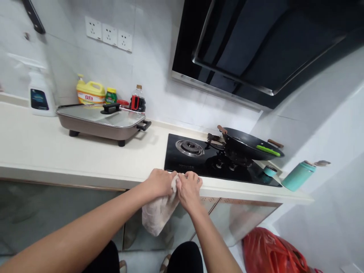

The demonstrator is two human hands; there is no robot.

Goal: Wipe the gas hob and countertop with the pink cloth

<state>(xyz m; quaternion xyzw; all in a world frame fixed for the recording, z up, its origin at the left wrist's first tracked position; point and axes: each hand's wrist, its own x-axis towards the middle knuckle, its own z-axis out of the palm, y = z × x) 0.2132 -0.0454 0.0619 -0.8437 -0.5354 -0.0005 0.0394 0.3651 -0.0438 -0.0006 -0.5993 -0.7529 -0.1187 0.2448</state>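
Note:
A pale cloth (159,214) is bunched up at the counter's front edge and hangs down before the cabinet doors. My left hand (161,182) is closed around its upper part. Close beside it, my right hand (189,189) grips the same cloth, thumb near the left hand's fingers. Both hands are at the front edge of the black gas stove (199,159), by its left burner (190,148). The parts of the cloth inside my fingers are hidden.
An electric pan with a glass lid (96,125) stands left on the counter (28,140). A black wok (250,146) sits on the right burner, near a teal flask (298,176). The range hood (256,45) hangs above. A red bag (270,252) lies on the floor.

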